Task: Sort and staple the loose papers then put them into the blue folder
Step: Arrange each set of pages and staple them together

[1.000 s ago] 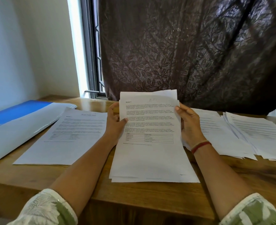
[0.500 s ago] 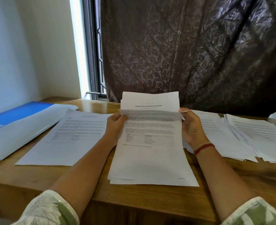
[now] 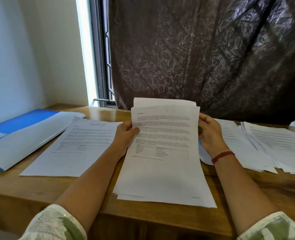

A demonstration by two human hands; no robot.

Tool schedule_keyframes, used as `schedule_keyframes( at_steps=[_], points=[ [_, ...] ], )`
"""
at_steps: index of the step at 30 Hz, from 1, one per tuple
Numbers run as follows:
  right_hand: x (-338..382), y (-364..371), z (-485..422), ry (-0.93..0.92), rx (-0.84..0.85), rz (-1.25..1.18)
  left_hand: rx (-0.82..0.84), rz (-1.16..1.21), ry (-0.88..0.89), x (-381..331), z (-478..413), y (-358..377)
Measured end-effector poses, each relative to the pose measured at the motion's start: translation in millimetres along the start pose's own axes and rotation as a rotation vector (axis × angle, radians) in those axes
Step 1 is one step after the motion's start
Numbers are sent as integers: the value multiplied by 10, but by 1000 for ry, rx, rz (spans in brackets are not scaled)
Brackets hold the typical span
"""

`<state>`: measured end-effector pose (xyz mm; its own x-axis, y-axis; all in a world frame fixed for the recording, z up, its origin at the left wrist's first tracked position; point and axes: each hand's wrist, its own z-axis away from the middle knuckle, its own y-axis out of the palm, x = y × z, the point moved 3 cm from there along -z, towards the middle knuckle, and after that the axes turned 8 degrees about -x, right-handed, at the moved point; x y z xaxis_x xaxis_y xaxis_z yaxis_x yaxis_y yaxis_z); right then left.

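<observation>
A stack of printed white papers (image 3: 164, 170) stands tilted at the middle of the wooden table, its bottom edge resting near the front edge. My left hand (image 3: 125, 135) grips the stack's left edge, thumb on the top page. My right hand (image 3: 210, 134) holds the right edge, fingers behind the sheets. The top page shows text paragraphs and a small table. The blue folder (image 3: 13, 134) lies open at the far left, a white sheet on it. No stapler is visible.
A single printed sheet (image 3: 70, 149) lies flat left of the held stack. Two fanned piles of papers (image 3: 264, 148) cover the table's right side. A dark curtain (image 3: 204, 58) hangs behind, a window (image 3: 99, 58) at its left. The wooden table (image 3: 160, 219) ends close to me.
Half a second ago the top page was bent down, showing a title page behind it. Now the top page stands flat again and covers it. Both hands stay on the stack's edges.
</observation>
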<state>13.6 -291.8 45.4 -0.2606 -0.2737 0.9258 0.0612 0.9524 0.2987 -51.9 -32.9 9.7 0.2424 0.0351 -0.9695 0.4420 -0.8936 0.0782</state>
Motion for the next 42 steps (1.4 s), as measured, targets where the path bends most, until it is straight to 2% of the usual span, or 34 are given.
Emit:
schedule_keyframes(
  at_steps=[3,8,14,21,27,33,38,42],
  points=[
    [-27,2,-35,-3,11,36,0,-19,0,-17,19,2],
    [-61,5,-14,-115,-156,145,1,-3,22,-8,25,14],
    [-77,59,93,-184,-232,90,3,-83,111,-26,43,75],
    [21,81,132,-194,-159,-21,-48,-121,114,11,-29,48],
    [32,128,151,-1,39,-53,-91,-218,161,-24,-11,45],
    [75,150,227,36,111,-72,-56,-190,164,-34,-18,14],
    [110,139,271,40,138,-97,-36,-52,29,-7,-30,-12],
    [82,82,190,55,79,-117,-8,12,-36,-14,-36,-26]
  ],
)
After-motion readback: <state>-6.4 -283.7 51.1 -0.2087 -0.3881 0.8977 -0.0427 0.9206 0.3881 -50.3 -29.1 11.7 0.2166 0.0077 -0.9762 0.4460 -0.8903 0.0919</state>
